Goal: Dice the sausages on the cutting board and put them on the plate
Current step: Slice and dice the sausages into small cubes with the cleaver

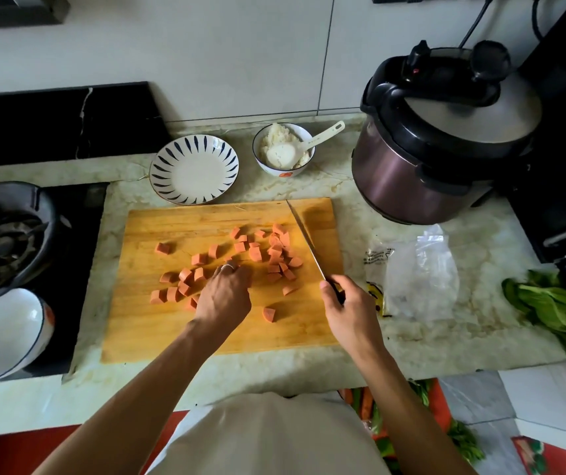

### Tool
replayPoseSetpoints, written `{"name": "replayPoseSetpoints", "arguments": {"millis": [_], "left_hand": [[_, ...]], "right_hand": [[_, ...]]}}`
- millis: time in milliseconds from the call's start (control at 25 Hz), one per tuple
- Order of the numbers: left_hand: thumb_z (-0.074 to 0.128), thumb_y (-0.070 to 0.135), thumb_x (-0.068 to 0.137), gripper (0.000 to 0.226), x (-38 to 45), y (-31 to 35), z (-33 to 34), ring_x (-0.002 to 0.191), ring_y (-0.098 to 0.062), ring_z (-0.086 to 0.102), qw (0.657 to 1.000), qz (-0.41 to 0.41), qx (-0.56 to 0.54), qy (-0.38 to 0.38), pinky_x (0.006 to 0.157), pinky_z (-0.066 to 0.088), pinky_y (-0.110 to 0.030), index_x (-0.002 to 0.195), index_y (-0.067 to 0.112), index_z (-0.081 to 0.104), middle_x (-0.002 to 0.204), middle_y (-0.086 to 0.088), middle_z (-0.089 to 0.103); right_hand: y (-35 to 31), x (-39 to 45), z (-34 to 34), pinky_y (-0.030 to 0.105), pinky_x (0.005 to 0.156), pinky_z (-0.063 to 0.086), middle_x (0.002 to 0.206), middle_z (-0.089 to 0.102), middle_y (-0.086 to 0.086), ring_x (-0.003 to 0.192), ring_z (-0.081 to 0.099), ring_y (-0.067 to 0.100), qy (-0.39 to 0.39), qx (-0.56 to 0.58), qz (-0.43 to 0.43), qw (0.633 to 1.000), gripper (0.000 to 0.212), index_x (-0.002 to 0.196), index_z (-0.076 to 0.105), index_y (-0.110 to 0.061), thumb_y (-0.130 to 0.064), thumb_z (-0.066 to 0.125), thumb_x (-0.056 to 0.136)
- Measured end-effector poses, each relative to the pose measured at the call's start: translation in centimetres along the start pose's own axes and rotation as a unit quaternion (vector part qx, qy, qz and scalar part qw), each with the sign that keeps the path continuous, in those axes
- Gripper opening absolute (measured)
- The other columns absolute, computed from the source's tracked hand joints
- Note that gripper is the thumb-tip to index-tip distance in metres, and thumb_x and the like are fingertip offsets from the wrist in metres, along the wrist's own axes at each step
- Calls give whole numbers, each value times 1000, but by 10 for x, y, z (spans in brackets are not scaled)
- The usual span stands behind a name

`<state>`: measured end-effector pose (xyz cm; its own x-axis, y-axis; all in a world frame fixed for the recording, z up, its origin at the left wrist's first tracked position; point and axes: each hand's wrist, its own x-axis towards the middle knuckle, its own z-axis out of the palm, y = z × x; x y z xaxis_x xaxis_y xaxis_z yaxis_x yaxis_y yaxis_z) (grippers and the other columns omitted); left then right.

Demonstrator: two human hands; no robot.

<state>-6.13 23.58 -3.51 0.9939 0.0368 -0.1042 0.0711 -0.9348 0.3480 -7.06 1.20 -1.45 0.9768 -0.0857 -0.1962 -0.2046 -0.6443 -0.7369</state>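
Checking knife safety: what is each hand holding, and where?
Right hand grips the knife by its handle. Left hand rests among the sausage pieces; any hold is hidden.

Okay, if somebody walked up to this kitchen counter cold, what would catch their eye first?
Probably the pink sausage pieces scattered over the wooden cutting board at centre, with the left hand over them and the right hand gripping a knife angled along the board's right side. Next, the dark pressure cooker at back right, and the striped plate behind the board, holding no sausage.
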Motion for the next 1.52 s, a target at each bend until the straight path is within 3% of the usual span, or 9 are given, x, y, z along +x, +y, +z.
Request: {"name": "replayPoseSetpoints", "arguments": {"millis": [280, 440, 600, 680, 800, 1040, 1200, 1320, 1520], "left_hand": [[67, 27, 88, 33, -8, -4, 3, 106, -29, 57, 995, 25, -55, 84, 79, 53, -42, 120, 19, 65, 118, -7, 63], [56, 45, 87, 46, -2, -50, -4, 114, -34, 50, 969, -115, -90, 198, 90, 47, -50, 120, 15, 64, 128, -14, 55], [57, 56, 84, 70, 23, -89, -17, 136, -38, 28, 953, -260, -115, 104, 108, 31, -55, 144, 24, 41, 150, -15, 32], [47, 66, 78, 80, 30, -94, -17, 136, -34, 27, 960, -239, -129, 66, 108, 33, -53, 146, 26, 37, 150, -9, 33], [44, 69, 80, 79, 27, -81, -9, 127, -30, 39, 978, -150, -134, 59, 93, 45, -47, 144, 23, 42, 140, -9, 44], [50, 45, 92, 52, 5, -58, 3, 109, -27, 61, 976, -41, -175, 126, 79, 52, -31, 131, 11, 56, 129, -10, 59], [50, 52, 88, 52, -21, -97, -4, 117, -29, 53, 952, -138, -144, 234, 94, 48, -48, 121, 13, 64, 129, -11, 58], [45, 63, 85, 66, -41, -102, 3, 130, -28, 41, 930, -245, -175, 211, 106, 39, -46, 133, 19, 56, 142, -10, 48], [45, 65, 86, 68, -36, -70, 18, 130, -23, 44, 911, -229, -272, 208, 105, 43, -46, 138, 21, 48, 142, -8, 47]], "right_hand": [[-13, 1, 9, 35, 64, 54, 87, 69, -1, 73, 67, 19, -77, 34, -28, 996, 31, 113, 66, -16, -39, 51, 99], [-2, 10, -1, 42, 52, 54, 69, 67, 3, 53, 61, 21, -85, 49, -31, 995, 27, 105, 66, -17, -38, 50, 99], [-4, 22, -3, 34, 50, 55, 72, 69, 1, 54, 64, 19, -78, 11, -27, 997, 36, 118, 63, -16, -42, 46, 99], [-9, 24, 1, 24, 48, 52, 78, 70, 0, 56, 65, 14, -92, -16, -39, 995, 40, 124, 61, -17, -44, 45, 99], [-17, 14, 12, 34, 51, 55, 75, 68, -7, 58, 66, 15, -128, -11, -76, 989, 34, 117, 63, -18, -41, 46, 100], [-26, 12, 24, 34, 53, 49, 66, 60, -10, 56, 57, 7, -177, -3, -134, 975, 27, 102, 65, -20, -40, 47, 99], [-31, 25, 17, 19, 48, 44, 68, 63, -9, 55, 59, 6, -133, -4, -122, 984, 25, 110, 65, -19, -35, 50, 100], [-44, 47, 23, 24, 56, 51, 74, 66, -9, 62, 63, 8, -119, -28, -134, 983, 30, 117, 64, -16, -36, 48, 100], [-59, 60, 44, 27, 52, 43, 77, 67, -4, 57, 54, 7, -178, -75, -203, 960, 27, 109, 64, -18, -38, 47, 100]]}}
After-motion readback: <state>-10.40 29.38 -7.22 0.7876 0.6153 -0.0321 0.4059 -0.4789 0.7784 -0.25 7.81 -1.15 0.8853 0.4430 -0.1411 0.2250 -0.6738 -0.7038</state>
